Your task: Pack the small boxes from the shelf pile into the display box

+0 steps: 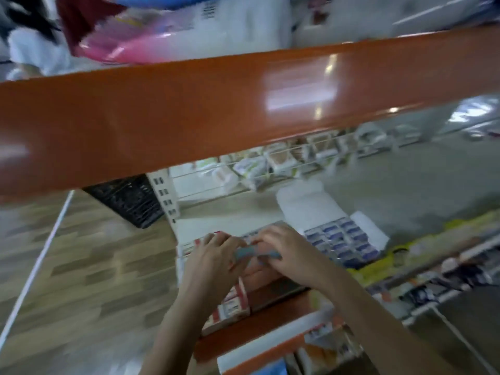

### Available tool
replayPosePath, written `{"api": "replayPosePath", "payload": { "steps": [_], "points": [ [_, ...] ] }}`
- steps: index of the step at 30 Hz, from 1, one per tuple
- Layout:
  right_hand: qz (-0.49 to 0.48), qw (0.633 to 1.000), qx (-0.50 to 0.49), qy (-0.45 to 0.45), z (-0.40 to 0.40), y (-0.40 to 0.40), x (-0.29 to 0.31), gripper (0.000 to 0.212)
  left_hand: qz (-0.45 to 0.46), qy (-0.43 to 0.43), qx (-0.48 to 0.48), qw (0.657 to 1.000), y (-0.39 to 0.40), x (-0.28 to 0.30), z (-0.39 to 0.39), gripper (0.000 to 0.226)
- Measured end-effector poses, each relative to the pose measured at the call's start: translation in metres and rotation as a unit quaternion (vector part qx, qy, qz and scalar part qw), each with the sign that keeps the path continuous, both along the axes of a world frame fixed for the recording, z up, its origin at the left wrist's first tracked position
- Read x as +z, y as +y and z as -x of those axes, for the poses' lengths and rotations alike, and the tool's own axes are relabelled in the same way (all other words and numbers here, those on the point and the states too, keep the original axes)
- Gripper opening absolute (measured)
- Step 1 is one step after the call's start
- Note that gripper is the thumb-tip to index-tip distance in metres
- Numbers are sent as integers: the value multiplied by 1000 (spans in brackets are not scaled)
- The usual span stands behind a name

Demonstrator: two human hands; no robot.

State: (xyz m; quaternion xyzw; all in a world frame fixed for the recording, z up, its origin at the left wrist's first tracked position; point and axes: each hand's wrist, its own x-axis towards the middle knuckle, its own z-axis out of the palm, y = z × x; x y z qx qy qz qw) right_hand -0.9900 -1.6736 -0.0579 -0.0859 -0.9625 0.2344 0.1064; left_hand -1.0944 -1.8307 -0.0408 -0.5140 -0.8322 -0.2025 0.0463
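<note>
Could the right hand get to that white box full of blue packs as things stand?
Probably yes. The white display box lies open-topped just beside the right hand on the same shelf, nothing between them. But both hands grip a small blue item, so the right hand would first have to let go.

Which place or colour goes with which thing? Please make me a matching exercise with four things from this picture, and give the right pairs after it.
Things:
1. shelf beam
2. display box with blue small boxes
3. black crate
4. small blue box

Descriptions:
A. held between the left hand and the right hand
B. on the wood-pattern floor, at the left, behind the shelf
C. orange and glossy, across the whole picture
D. open on the shelf, to the right of the hands

Right pairs: 1-C, 2-D, 3-B, 4-A
</note>
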Motion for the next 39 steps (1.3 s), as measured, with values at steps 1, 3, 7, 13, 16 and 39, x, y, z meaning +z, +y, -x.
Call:
{"api": "replayPosePath", "payload": {
  "steps": [1, 3, 7, 13, 16, 39],
  "points": [
    [-4, 1000, -22, -1, -11, 14, 3, 36, 5, -3, -13, 1000, 20, 2, -5, 24],
    [-9, 997, -72, 4, -38, 46, 9, 34, 1, -4, -49, 999, 64, 4, -20, 28],
    [-39, 986, -163, -6, -108, 116, 15, 33, 22, 2, -112, 994, 154, 13, -72, 34],
    [-27, 960, -276, -39, -230, 225, 6, 36, 21, 31, -177, 983, 294, 14, -182, 36],
    [-39, 949, -310, -45, -280, 275, -2, 38, 41, 53, -187, 980, 357, 7, -231, 39],
    [-44, 918, -384, -94, -396, 655, -6, 42, 99, 39, -165, 981, 749, -24, -315, 36]
  ]
}}
